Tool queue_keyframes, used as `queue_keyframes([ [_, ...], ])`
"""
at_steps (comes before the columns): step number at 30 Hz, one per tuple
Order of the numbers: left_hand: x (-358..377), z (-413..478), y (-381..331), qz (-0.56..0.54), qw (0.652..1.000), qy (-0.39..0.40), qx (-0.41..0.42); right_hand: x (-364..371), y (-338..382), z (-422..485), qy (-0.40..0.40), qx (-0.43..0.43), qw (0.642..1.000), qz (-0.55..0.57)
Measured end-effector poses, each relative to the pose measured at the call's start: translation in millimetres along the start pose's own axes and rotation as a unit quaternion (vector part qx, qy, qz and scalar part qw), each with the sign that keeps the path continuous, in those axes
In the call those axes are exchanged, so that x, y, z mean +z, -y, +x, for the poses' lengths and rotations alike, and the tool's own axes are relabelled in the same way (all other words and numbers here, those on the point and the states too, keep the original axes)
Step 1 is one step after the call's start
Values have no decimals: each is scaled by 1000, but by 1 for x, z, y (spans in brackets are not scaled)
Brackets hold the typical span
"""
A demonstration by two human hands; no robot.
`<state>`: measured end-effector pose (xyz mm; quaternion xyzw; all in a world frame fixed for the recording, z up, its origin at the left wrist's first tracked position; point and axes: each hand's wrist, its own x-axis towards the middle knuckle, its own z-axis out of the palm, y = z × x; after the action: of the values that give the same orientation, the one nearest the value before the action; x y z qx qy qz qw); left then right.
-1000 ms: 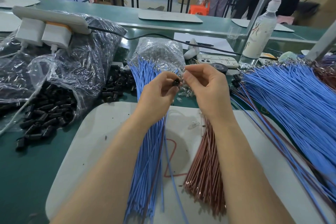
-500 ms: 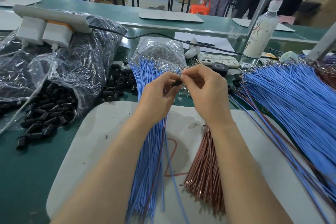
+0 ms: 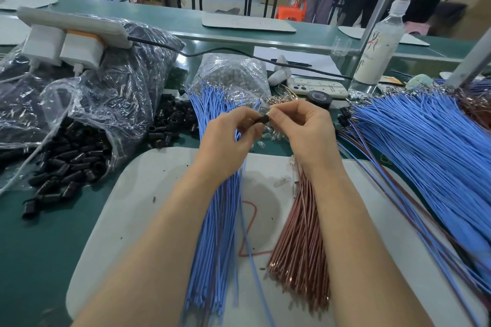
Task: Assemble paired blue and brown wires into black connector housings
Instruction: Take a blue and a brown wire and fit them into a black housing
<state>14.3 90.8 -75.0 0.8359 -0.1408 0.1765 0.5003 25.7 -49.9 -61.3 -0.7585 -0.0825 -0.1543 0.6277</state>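
1. Green workbench [image 3: 39, 247] carries a white mat [image 3: 148, 194]. On the mat lie a blue wire bundle [image 3: 212, 233] and a brown wire bundle [image 3: 300, 260], and loose black housings [image 3: 71, 162] spill at left.
2. Head view: the left hand [image 3: 225, 146] pinches 1 black connector housing [image 3: 261, 120] above the bundles. The right hand [image 3: 305, 135] pinches its other end, and any wire tip there is hidden.
3. Over 1 second both hands barely shift, so insertion is probably still unfinished.

Bare forearms [image 3: 148, 247], left hand [image 3: 225, 141], right hand [image 3: 309, 135]
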Motion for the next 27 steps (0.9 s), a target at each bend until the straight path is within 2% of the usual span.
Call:
queue_keyframes([
  [7, -2, 1, 1, 10, 1000, 1, -5, 8, -5, -1, 1, 71, 992, 101],
  [13, -4, 1, 1, 19, 1000, 2, -8, 12, -6, -2, 8, 91, 985, 149],
  [21, 0, 2, 2, 44, 998, 19, -26, 10, -10, 0, 40, 116, 987, 107],
  [27, -2, 2, -2, -21, 996, 67, -47, -6, -8, 1, 98, 110, 988, 52],
])
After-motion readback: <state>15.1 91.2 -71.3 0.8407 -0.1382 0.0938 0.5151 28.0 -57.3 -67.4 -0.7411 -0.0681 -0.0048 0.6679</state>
